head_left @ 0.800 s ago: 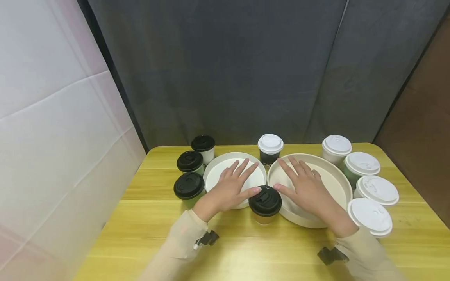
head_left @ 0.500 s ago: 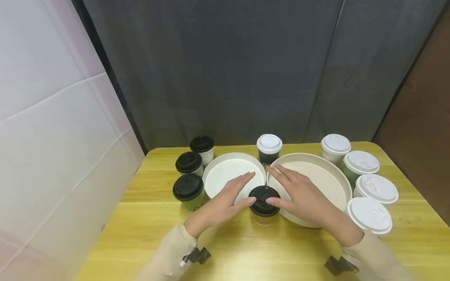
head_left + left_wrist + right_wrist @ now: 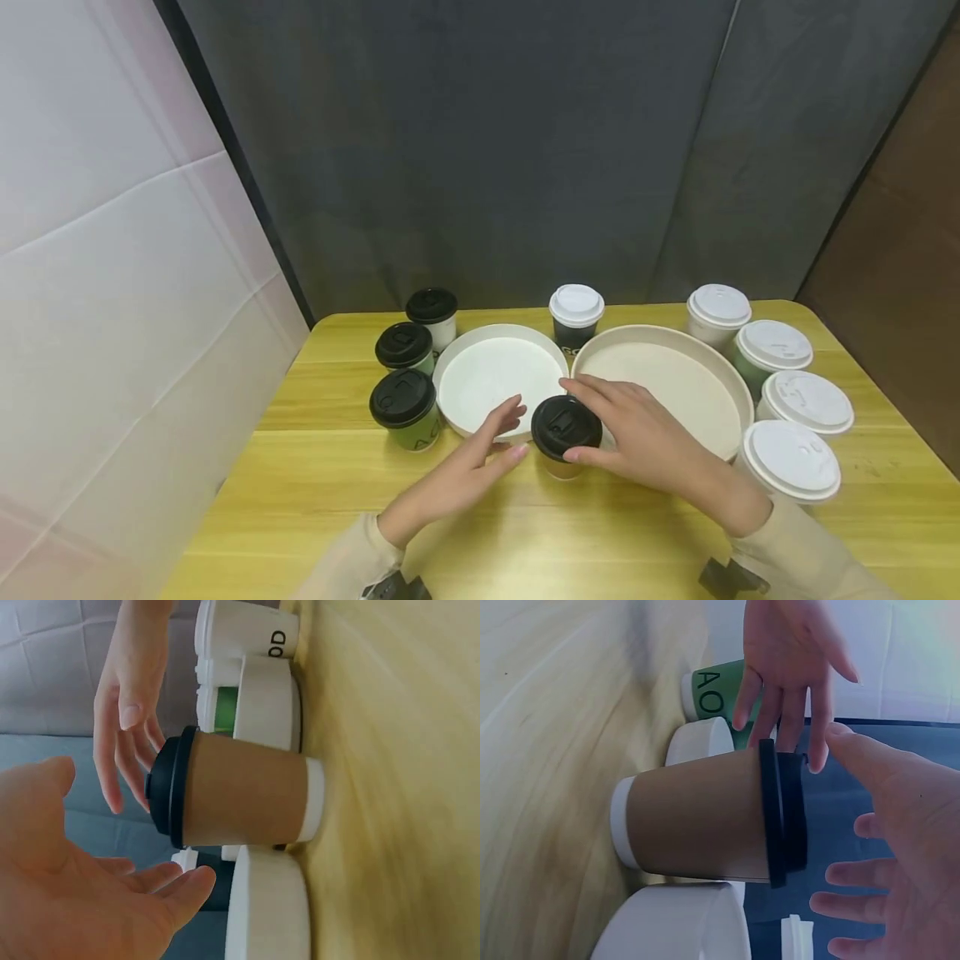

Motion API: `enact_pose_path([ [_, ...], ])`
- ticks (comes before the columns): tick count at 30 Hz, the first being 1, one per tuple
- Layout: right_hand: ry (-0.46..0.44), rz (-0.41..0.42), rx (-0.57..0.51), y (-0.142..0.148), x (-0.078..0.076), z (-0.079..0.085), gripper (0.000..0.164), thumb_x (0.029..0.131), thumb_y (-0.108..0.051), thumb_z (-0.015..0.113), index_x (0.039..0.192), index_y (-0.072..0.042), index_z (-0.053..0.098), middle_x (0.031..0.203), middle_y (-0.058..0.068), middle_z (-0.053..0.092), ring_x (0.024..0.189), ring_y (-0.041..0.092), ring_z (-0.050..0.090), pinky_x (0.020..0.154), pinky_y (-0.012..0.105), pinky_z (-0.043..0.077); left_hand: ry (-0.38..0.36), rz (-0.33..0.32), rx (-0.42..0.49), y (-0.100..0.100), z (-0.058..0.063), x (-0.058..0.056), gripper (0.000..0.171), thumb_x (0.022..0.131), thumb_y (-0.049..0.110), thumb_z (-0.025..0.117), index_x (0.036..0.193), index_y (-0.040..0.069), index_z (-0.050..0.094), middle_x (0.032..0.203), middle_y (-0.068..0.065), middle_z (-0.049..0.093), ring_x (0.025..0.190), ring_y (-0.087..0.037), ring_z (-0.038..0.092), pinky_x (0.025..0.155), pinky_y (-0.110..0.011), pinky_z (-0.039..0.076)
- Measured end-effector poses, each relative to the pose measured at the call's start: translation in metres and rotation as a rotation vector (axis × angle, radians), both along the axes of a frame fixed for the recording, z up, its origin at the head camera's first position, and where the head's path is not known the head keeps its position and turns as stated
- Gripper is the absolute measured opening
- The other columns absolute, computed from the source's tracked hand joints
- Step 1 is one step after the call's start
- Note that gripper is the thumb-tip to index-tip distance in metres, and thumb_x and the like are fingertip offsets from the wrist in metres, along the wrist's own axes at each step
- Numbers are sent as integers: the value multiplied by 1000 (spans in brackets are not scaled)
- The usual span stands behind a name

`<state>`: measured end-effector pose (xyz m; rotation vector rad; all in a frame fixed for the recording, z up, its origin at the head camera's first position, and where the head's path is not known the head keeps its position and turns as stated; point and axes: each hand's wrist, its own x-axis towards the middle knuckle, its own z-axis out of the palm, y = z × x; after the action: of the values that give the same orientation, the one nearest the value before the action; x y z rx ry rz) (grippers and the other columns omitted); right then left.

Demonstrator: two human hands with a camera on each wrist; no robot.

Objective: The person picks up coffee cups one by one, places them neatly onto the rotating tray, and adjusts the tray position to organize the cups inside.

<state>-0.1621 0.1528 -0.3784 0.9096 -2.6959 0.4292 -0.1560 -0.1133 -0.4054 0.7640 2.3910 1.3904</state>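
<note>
A brown paper coffee cup (image 3: 244,791) with a black lid (image 3: 566,425) stands upright on the table between my hands. My left hand (image 3: 461,479) is left of it, apart from the cup, thumb and fingers loosely bent with nothing held. To the right, my right hand (image 3: 637,432) hovers close by, its fingers reaching past the lid's far side and its thumb overlapping the lid's edge in the head view. The right wrist view shows a gap between those fingers (image 3: 859,874) and the lid. Behind the cup lie a round white tray (image 3: 502,371) and a larger beige one (image 3: 667,379).
Three black-lidded cups stand left of the white tray, the nearest a green cup (image 3: 416,429). A black cup with a white lid (image 3: 576,308) is behind the trays. Several white-lidded cups line the right, the nearest lid (image 3: 793,457) by my right forearm. A dark curtain (image 3: 480,150) hangs behind.
Both hands have gone from flat and spread over the trays to lower beside the brown cup. My left hand has drawn back to the left; the right stays nearer the lid. The cups stay put.
</note>
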Motion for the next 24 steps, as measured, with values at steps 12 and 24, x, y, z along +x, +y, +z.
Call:
enact_pose_path([
  [12, 21, 11, 14, -3, -1, -14, 85, 79, -60, 71, 147, -16, 47, 141, 10, 58, 125, 30, 59, 104, 51, 47, -139, -24, 13, -1, -16, 12, 65, 106, 39, 41, 159, 12, 15, 161, -17, 31, 146, -35, 37, 115, -49, 40],
  [24, 29, 8, 42, -6, -2, -20, 81, 79, -54, 75, 145, -15, 48, 136, 7, 61, 119, 25, 61, 103, 48, 47, -171, -40, 8, 2, -26, 15, 66, 104, 46, 41, 158, 16, 19, 163, -8, 28, 149, -29, 33, 117, -45, 40],
])
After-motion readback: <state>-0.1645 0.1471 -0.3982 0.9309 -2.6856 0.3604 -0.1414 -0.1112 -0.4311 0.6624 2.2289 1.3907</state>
